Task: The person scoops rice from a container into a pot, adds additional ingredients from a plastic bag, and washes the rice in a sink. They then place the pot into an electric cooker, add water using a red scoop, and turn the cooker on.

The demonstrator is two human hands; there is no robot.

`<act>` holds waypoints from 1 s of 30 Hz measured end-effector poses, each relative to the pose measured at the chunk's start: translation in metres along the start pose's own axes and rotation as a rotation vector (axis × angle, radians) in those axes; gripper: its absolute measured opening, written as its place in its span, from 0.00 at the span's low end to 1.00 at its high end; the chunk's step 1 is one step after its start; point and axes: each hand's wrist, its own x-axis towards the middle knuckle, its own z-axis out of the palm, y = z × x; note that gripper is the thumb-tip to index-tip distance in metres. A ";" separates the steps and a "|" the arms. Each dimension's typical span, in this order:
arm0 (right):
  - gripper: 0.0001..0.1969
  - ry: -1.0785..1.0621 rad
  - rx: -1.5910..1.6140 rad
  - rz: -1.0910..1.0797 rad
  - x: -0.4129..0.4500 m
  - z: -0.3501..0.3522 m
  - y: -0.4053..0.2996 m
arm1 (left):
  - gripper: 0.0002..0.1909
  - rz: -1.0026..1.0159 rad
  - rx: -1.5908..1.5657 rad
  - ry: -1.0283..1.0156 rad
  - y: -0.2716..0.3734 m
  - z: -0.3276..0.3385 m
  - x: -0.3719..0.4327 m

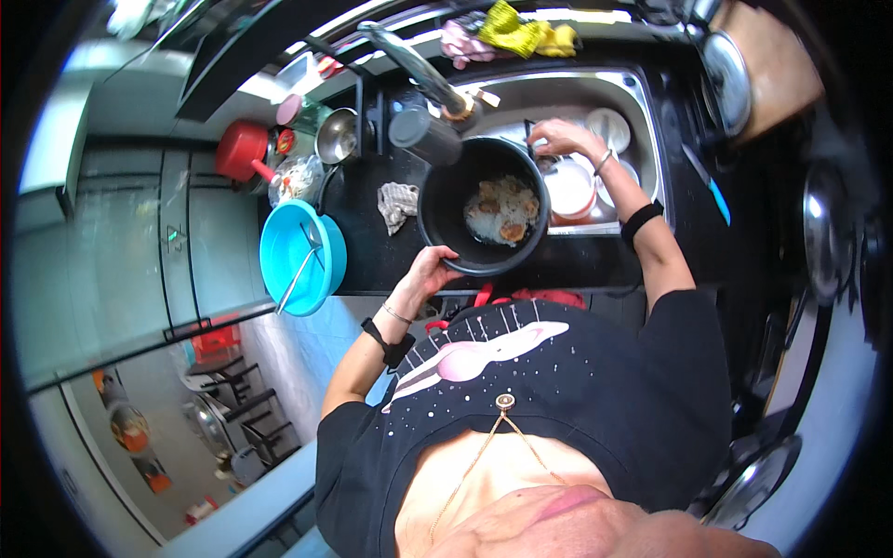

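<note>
A deep black pot (432,209) stands beside the sink, overlapping its left side. Inside lie a pale, frothy-looking mass and several brown pieces (513,230). My left hand (432,270) grips the pot's near rim, thumb on the inner side and fingers outside. At the pot's far right my right hand (561,137) hovers over the steel sink (513,91), fingers bent beside a small black part that may be a pot handle. Whether those fingers hold anything cannot be made out. White bowls (568,187) and a white dish (608,130) sit in the sink below my right wrist.
A faucet (418,66) and a dark lidded container (425,136) stand behind the pot. Left are a crumpled cloth (398,207), a blue basin (272,258) with a metal utensil, and a red saucepan (241,150). A blue-handled knife (717,199) lies right of the sink.
</note>
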 end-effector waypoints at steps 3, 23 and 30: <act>0.19 0.077 0.269 -0.088 0.045 -0.017 -0.017 | 0.10 0.085 -0.025 0.016 -0.003 0.001 0.002; 0.18 -0.093 0.317 -0.497 0.114 -0.047 -0.060 | 0.13 0.373 -0.055 0.264 0.010 0.045 0.027; 0.23 0.047 -0.064 -0.169 0.015 -0.025 0.024 | 0.47 0.396 0.018 0.183 0.014 0.048 0.042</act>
